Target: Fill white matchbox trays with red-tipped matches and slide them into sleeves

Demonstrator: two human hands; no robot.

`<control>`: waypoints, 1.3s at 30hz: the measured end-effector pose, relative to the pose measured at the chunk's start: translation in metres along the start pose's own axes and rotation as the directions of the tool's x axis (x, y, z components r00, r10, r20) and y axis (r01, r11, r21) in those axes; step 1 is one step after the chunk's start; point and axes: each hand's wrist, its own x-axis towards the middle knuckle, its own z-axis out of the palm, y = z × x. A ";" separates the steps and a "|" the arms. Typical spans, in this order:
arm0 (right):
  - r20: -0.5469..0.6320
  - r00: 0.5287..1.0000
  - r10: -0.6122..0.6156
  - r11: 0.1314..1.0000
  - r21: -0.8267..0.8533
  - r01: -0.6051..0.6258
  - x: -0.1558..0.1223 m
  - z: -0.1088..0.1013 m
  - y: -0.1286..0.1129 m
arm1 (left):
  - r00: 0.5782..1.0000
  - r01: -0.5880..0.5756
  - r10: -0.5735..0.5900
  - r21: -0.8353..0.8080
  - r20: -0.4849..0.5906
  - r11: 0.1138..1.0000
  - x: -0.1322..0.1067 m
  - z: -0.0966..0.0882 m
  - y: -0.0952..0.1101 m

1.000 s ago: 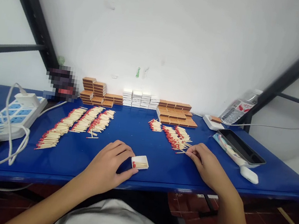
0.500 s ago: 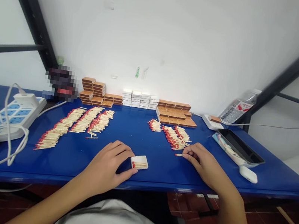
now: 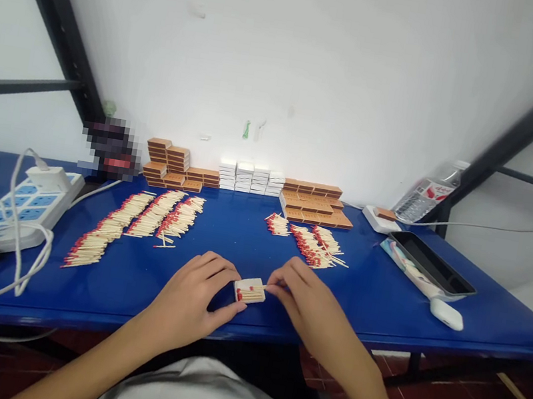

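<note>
My left hand (image 3: 199, 290) grips the left end of a small white matchbox tray (image 3: 257, 298) between thumb and fingers, on the blue table near its front edge. Several red-headed matches lie side by side in the tray. At the tray's right end, my right hand (image 3: 296, 290) pinches the bare end of a match (image 3: 258, 288), its red head over the tray. Behind my right hand lies a loose pile of matches (image 3: 312, 246). Longer rows of matches (image 3: 113, 226) spread out to the left.
Brown matchboxes (image 3: 316, 207) and white trays (image 3: 244, 177) are stacked along the wall, with more brown boxes (image 3: 167, 163) at left. A power strip (image 3: 17, 207) with cables lies far left. A plastic bottle (image 3: 429, 191), an open black case (image 3: 431, 263) and a white earphone case (image 3: 447, 314) are at right.
My right hand has moved left from the right-hand match pile to the tray, bringing a match over it. My left hand and the tray have stayed in place.
</note>
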 end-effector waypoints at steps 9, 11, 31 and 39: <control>-0.035 0.999 0.022 0.990 0.138 -0.017 0.000 -0.006 0.013 | 1.000 0.005 -0.005 0.007 0.011 1.000 -0.002 0.000 0.000; -0.129 0.986 0.108 0.991 0.090 -0.097 -0.007 -0.022 0.043 | 1.000 0.000 0.000 0.010 0.001 1.000 -0.002 -0.001 0.000; -0.153 0.939 0.310 0.945 -0.061 -0.322 -0.018 -0.045 0.159 | 0.999 0.029 -0.029 0.005 0.019 1.000 -0.002 0.002 -0.002; -0.180 0.926 0.331 0.936 -0.062 -0.347 -0.028 -0.048 0.164 | 0.999 0.037 -0.037 0.029 0.016 0.999 -0.005 0.003 -0.002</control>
